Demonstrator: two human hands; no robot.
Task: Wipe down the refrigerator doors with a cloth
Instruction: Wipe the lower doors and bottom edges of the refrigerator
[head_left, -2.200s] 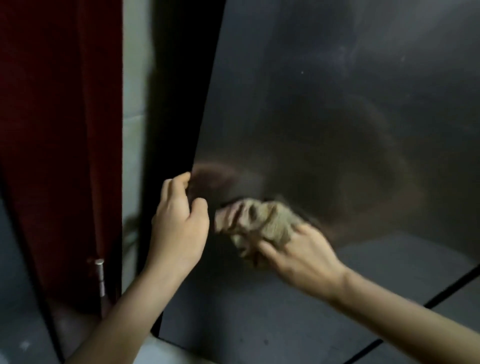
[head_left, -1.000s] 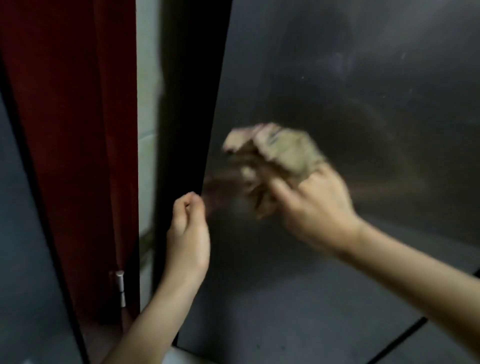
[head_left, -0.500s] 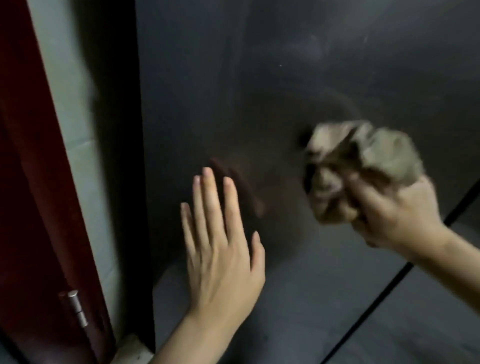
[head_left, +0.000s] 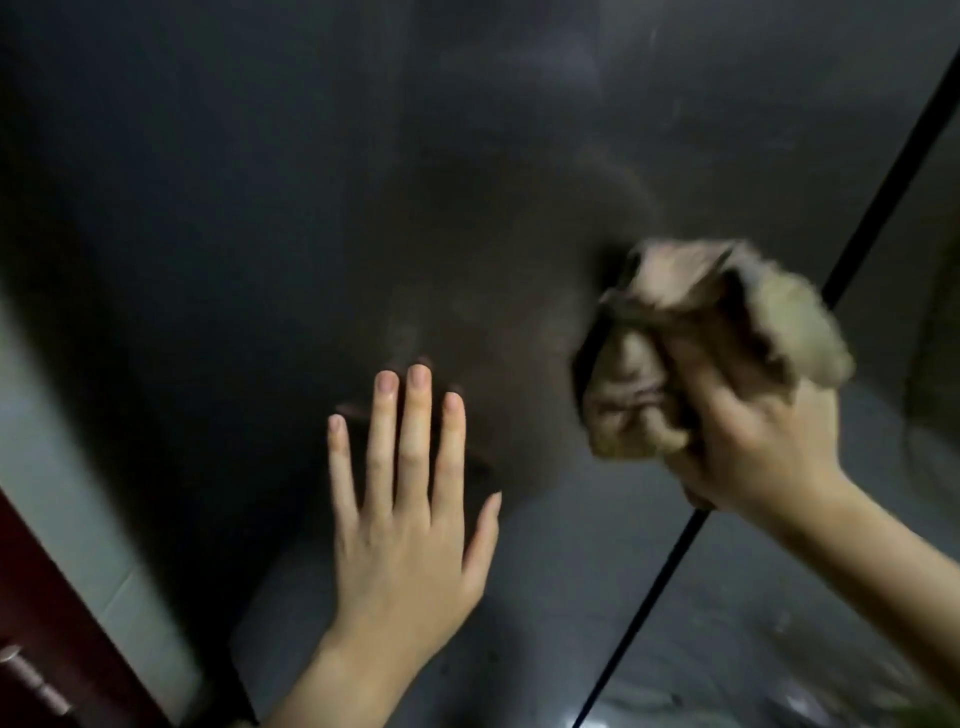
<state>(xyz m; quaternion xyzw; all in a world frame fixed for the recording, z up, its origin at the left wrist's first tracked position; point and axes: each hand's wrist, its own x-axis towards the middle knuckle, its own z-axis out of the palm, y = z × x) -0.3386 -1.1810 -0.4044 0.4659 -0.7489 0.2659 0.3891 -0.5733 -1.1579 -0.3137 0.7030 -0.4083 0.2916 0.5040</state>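
The right hand (head_left: 748, 447) squeezes a crumpled tan cloth (head_left: 691, 348) and presses it on the dark shiny fridge door (head_left: 311, 182), right by the thin black gap (head_left: 649, 597) between doors. The left hand (head_left: 410, 525) lies flat on that door with straight fingers, holding nothing, near the cloth.

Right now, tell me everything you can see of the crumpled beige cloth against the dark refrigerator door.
The crumpled beige cloth is soft, fuzzy-looking fabric bunched into a loose wad with deep folds, slightly motion-blurred. The right hand grips it from below, fingers curled into it. It appears pressed to the dark glossy refrigerator door, covering part of the black seam between doors. Dampness cannot be told.
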